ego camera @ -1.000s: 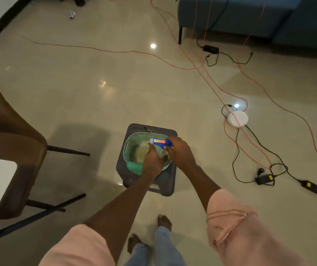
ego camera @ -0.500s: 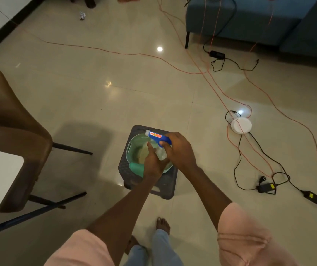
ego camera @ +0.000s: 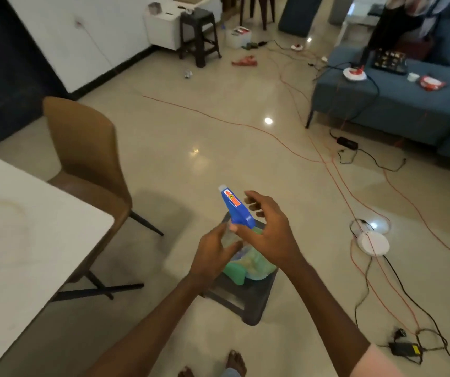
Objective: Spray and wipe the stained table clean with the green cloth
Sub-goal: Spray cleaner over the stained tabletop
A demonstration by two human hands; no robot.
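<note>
A spray bottle (ego camera: 235,209) with a blue trigger head and a red label is held up in front of me, nozzle pointing away. My left hand (ego camera: 213,254) grips its clear body from below. My right hand (ego camera: 268,231) holds the blue head with the thumb under it and the fingers spread loosely. Under the hands a green basin (ego camera: 259,265) rests on a dark plastic stool (ego camera: 248,303). The white table (ego camera: 27,235) at the left shows a faint ring-shaped stain. I cannot make out the green cloth for certain.
A brown chair (ego camera: 87,159) stands against the table's far side. Orange and black cables, a white round cable reel (ego camera: 373,243) and power adapters lie on the floor to the right. A blue sofa (ego camera: 398,104) is at the back right, a tall dark stool (ego camera: 199,36) at the far wall.
Both hands lifted the spray bottle out of the basin and up. My view rose from the floor, bringing the table and the far room into sight.
</note>
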